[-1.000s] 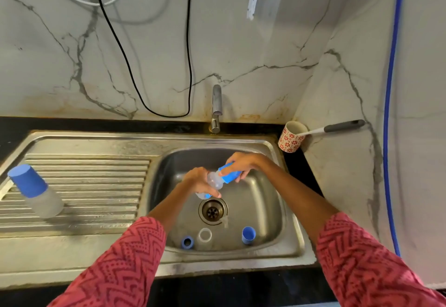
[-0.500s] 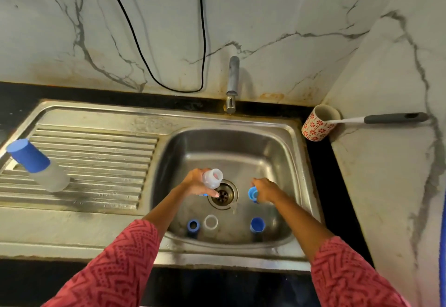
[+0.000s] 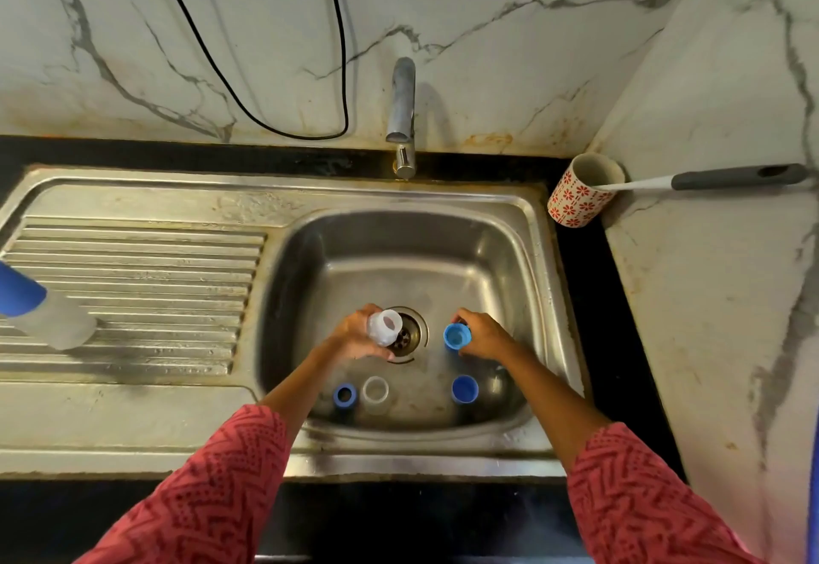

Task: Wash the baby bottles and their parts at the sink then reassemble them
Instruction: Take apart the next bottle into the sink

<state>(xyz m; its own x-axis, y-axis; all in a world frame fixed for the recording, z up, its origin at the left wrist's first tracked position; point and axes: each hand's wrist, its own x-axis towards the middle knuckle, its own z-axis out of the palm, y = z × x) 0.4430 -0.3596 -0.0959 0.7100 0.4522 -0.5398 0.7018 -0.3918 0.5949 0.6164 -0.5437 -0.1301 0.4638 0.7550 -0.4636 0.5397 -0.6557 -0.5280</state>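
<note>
Nearest, against the front wall of the sink [image 3: 538, 227]: a blue collar ring [image 3: 345, 395], a clear round part [image 3: 375, 390] just beside it, and a blue cap [image 3: 465, 388] off to the right, all resting on the steel floor and well apart from the hands. Likely light hard plastic, rigid enough to pinch by the rim, and probably slippery if wet; no water visible running from the tap [image 3: 402, 103].

A little farther, over the drain [image 3: 410, 335]: left hand [image 3: 356, 337] wrapped round a small clear bottle [image 3: 384, 327], fingers curled about its body, open mouth tipped toward the camera. Best grip judged to be around the body as now, leaving the threaded neck free. Bottle apparently empty, so light; thin walls may give a little under a hard squeeze.

Level with it on the right: right hand [image 3: 483, 337] pinching a blue ring or cap [image 3: 457, 336] by its side between thumb and fingers, low over the basin floor; touching the steel or just above it, impossible to say. Seemingly being set down or picked up.

Farther left, on the ribbed drainboard: a second bottle [image 3: 48, 313] lying on its side, blue cap on, still assembled.

Farthest, on the counter [image 3: 580, 297] in the corner: a patterned cup [image 3: 580, 196] holding a brush [image 3: 709, 180].
</note>
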